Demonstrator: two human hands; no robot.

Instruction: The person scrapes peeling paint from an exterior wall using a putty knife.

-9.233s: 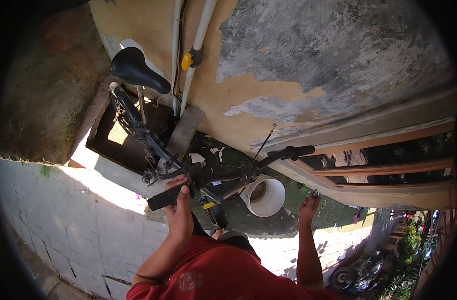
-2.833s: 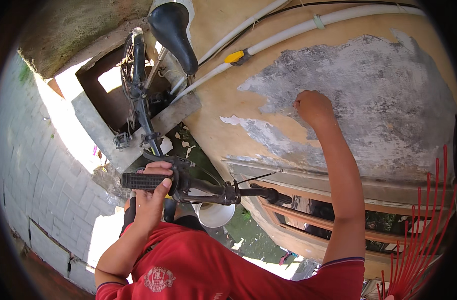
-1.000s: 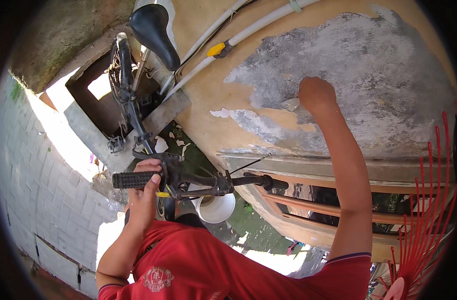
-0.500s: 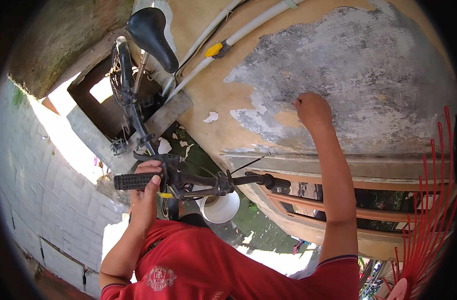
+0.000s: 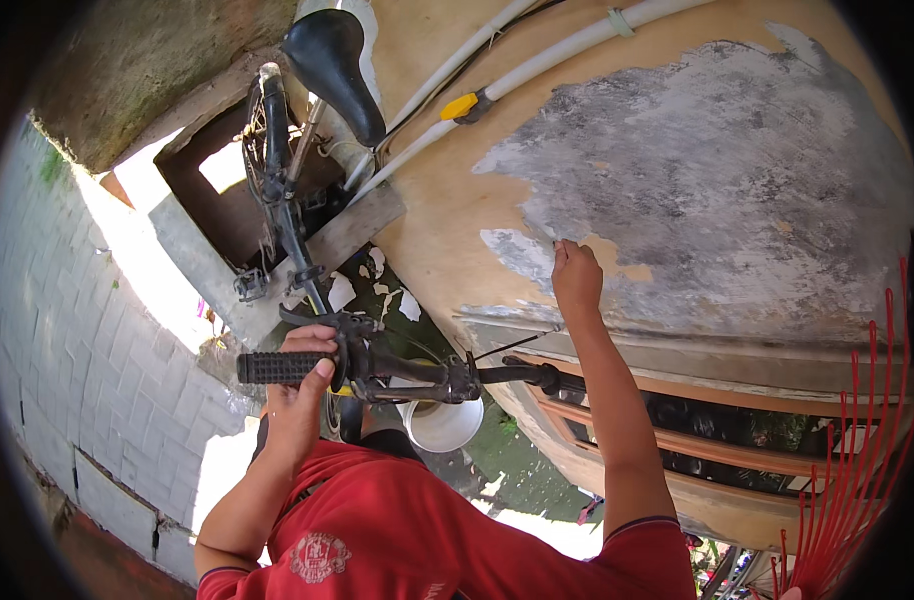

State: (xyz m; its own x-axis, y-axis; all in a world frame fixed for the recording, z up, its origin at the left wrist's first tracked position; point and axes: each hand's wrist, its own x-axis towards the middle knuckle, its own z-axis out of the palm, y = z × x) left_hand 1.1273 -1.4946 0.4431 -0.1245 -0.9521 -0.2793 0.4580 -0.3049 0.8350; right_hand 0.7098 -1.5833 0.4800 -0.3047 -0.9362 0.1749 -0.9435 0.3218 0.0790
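The bicycle [image 5: 292,240] stands beside the tan painted wall [image 5: 432,245], its saddle [image 5: 327,65] toward the far end and its handlebar close to the wearer. The left hand [image 5: 304,393] is on the ribbed black handle [image 5: 277,367]; its grip is closed around the inner end, thumb near side, fingers over the far side by the brake lever, a hold that I judge serves to steady the bicycle, or the wearer, during the reach. The right hand [image 5: 579,283] is raised at the lower border of a grey bare patch [image 5: 687,190], where paint gives way to exposed surface. Its grip looks drawn in, but the fingertips are too small to read; I cannot tell how fully it closes or whether it has hold of anything. The arm's height appears set by that border. Pale flakes [image 5: 342,292] lie on the dark ground under the wall's foot, a position consistent with falling from above. Containers: a white bucket [image 5: 464,425] is partly hidden beneath the handlebar; a brownish area shows inside, liquid or stain not determinable. A concrete-edged pit [image 5: 217,282] lies under or behind the bicycle's rear; a bright sunlit area shows within, further contents unclear.
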